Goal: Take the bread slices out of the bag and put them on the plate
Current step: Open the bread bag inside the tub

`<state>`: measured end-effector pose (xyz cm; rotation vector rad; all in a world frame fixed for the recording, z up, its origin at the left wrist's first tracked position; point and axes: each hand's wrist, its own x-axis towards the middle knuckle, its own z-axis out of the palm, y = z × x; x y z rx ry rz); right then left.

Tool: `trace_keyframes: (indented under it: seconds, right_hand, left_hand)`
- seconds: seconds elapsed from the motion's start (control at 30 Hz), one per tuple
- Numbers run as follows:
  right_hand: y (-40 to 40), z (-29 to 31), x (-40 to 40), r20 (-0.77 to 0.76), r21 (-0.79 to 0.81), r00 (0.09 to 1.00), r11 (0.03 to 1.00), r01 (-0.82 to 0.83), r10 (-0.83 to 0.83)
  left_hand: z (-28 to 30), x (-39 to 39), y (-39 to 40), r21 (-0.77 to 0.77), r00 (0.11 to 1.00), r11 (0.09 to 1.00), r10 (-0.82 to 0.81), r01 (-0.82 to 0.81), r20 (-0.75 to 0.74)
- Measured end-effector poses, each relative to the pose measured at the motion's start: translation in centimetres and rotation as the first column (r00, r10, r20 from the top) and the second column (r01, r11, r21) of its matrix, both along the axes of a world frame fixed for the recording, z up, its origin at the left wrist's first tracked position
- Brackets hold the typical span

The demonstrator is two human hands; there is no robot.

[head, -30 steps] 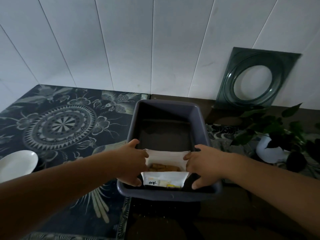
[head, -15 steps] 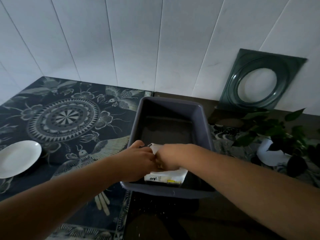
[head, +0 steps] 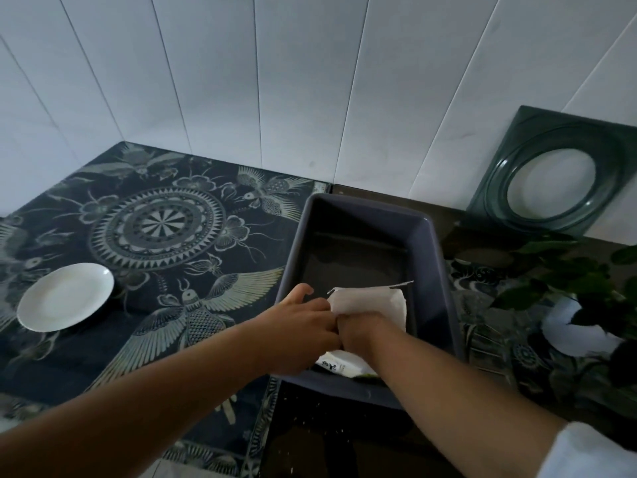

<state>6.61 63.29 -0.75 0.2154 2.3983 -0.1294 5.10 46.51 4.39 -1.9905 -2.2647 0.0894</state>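
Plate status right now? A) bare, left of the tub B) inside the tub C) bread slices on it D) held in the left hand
A: the white plate sits bare on the patterned cloth, left of the grey tub, while both hands work the bag inside the tub.

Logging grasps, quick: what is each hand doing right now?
Left hand: closed on the white bag.
Right hand: closed on the same bag.

The table (head: 396,443) carries a patterned cloth (head: 155,236), 1 white plate (head: 65,297), a grey tub (head: 437,270) and a potted plant (head: 579,326).
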Motion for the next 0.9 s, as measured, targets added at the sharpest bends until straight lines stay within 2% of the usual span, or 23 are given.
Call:
trace_keyframes:
  seconds: [0.1, 0.2, 0.33, 0.53, 0.7, 0.83, 0.9]
  right_hand:
    - [-0.2, -0.8, 0.0, -0.011, 0.0, 1.0, 1.0, -0.009, 0.009]
    - [-0.6, -1.9, 0.4, -0.077, -0.163, 0.995, 0.985, 0.051, -0.064]
    - [-0.2, -2.4, 1.3, -0.192, -0.206, 0.978, 0.978, 0.037, -0.077]
    - [0.1, -2.1, 1.1, -0.162, -0.161, 0.985, 0.986, 0.033, -0.059]
    - [0.2, -1.0, 1.6, -0.244, -0.016, 0.957, 0.986, -0.164, 0.155]
    - [0.3, 1.2, 1.4, -0.211, 0.025, 0.945, 0.968, -0.249, 0.249]
    - [0.3, 2.8, 1.7, -0.204, 0.012, 0.944, 0.964, -0.264, 0.261]
  left_hand:
    - [-0.7, -0.2, 0.2, 0.007, 1.0, 1.0, 0.028, -0.028, -0.002]
    - [-1.4, -0.5, 0.2, 0.055, 0.997, 0.995, 0.079, -0.079, 0.0]
    - [-1.8, -0.7, 0.1, 0.045, 0.98, 0.984, 0.17, -0.175, 0.102]
    - [-1.8, -0.6, 0.5, 0.144, 0.927, 0.944, 0.248, -0.296, 0.281]
    - [-2.9, -0.4, 1.3, 0.162, 0.866, 0.916, 0.272, -0.366, 0.419]
    - [-3.3, -0.4, 1.2, 0.165, 0.746, 0.907, 0.202, -0.386, 0.635]
    - [-3.3, -0.2, 1.0, 0.171, 0.711, 0.901, 0.185, -0.398, 0.678]
